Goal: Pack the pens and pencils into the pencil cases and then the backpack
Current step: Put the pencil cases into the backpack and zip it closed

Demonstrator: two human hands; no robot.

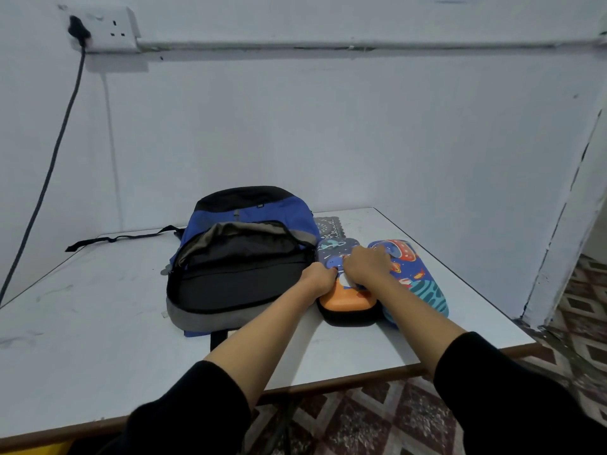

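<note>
- I count one backpack (pixel 243 257), blue with a black top and a grey base. It lies flat on the white table (pixel 98 307), and its main pocket is unzipped and gapes wide towards me. I use it as my reference for everything else.
- I count two pencil cases, both just right of the backpack and side by side.
- The orange-ended pencil case (pixel 348 300) is the nearer one to the backpack, almost touching its right edge. It has a space print at the far end, orange at the near end and a black rim.
- The blue pencil case (pixel 417 284) lies on the far side of the first from the backpack, up against it. It is printed with planets.
- Two hands are in view, both on the orange-ended pencil case and both with black sleeves pushed up the forearm.
- My left hand (pixel 318 277) is curled tight and grips the edge of that case on the side facing the backpack.
- My right hand (pixel 366 264) lies over the top of the same case with its fingers bent down onto it. I cannot tell whether it clasps the case or only presses on it.
- One black strap (pixel 115 239) trails across the table to the left of the backpack.
- One patterned mat (pixel 328 226) lies behind the backpack's right corner.
- One wall socket (pixel 105 29) sits high up and to the left of the backpack, with one dark cable (pixel 46 178) hanging from it.
</note>
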